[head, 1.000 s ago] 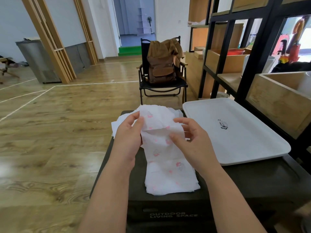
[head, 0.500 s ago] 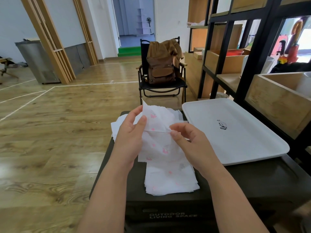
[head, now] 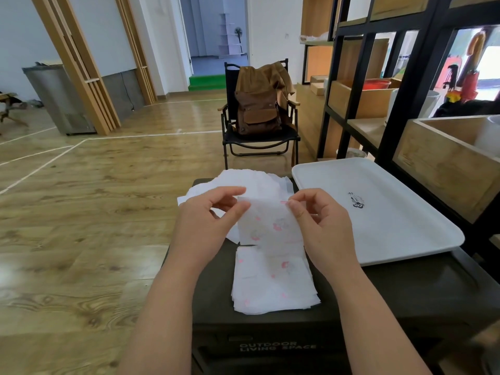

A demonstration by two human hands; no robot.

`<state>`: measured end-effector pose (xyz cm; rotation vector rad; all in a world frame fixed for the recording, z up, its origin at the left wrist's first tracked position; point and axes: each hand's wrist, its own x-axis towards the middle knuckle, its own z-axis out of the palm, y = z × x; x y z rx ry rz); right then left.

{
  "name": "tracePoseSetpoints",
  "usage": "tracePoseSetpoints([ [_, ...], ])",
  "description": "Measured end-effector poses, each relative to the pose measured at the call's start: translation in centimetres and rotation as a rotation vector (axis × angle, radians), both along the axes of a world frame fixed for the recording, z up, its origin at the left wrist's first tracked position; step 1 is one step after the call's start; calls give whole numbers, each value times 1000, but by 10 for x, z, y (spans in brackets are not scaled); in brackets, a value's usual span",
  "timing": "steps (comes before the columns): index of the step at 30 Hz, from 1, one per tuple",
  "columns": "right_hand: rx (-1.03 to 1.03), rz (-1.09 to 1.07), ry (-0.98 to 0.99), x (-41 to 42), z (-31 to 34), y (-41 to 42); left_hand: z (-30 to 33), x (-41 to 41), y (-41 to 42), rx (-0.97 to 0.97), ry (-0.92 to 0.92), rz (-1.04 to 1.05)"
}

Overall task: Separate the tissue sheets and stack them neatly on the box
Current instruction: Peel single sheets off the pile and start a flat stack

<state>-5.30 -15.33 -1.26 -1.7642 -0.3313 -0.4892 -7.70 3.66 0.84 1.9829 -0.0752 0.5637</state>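
A white tissue sheet (head: 269, 226) with pink prints hangs between my hands above the dark box (head: 213, 299). My left hand (head: 205, 220) pinches its top left corner and my right hand (head: 322, 226) pinches its top right corner. Below the sheet, a flat stack of tissues (head: 273, 282) lies on the box lid near me. A loose, crumpled heap of tissues (head: 251, 180) sits at the far edge of the box, partly hidden behind my hands.
A white tray (head: 378, 209) rests on the box's right side, against a black shelf frame (head: 400, 104) with wooden bins. A folding chair (head: 257, 142) with a brown backpack stands beyond the box. Wooden floor spreads to the left.
The sheet has been pulled free of the heap and now hangs flat, spread between both hands, which have moved apart to its top corners.
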Motion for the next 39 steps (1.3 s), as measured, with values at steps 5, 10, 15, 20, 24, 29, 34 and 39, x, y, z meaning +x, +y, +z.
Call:
tracePoseSetpoints([
  [5,-142,-69,-159,-2,1,-3,1,1,0,118,-11,30],
  [10,-173,-91,-247,-3,3,-3,0,2,-4,199,26,-45],
  [15,13,21,-84,-4,9,-4,5,0,-5,89,35,-91],
  [20,231,140,-12,-9,19,-11,19,-8,-4,-94,64,-202],
  [24,212,176,85,-8,20,-18,18,-7,1,-3,228,-204],
  [29,-304,71,276,-1,0,-21,-8,1,3,297,609,-114],
  [34,-597,83,396,1,-16,-16,-21,8,8,463,686,-16],
  [39,-507,-27,268,2,-13,-8,-17,22,-1,452,206,216],
])
